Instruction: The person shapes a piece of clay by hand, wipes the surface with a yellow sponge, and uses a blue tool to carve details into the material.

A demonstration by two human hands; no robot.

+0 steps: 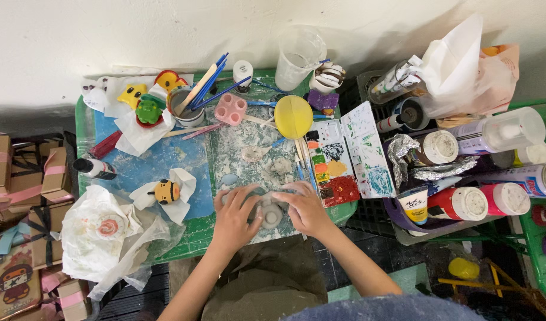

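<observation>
Clay piece [271,213], a pale grey lump with a rounded knob at its middle, lies on the white-smeared work mat [249,145] near the front edge of the green table [85,128], at about 6 o'clock from the yellow dome [293,116]. Its long axis runs roughly 9 to 3 o'clock, from one hand across to the other; which end is the front I cannot tell, since both ends are covered.

Both hands press on it from above. The left hand [236,215] lies over its 9 o'clock end with fingers curled loosely, and the right hand [307,209] covers the 3 o'clock end with fingers reaching in towards the knob. Each grip is a partly closed cupping hold around the clay, not a tight fist.

Two smaller pale clay shapes [253,153] lie on the mat at 12 o'clock from the hands. One paint palette [356,156], opened flat with smears of green, blue, orange and red, sits at 2 o'clock. One tin of brushes [187,106] stands at 11 o'clock, beside one pink mould [231,109]. One small yellow figure [166,191] rests on white paper at 9 o'clock. One clear measuring cup [298,56] stands at 12 o'clock by the wall. Three red-bodied paint bottles [457,204] lie at 3 o'clock.
</observation>
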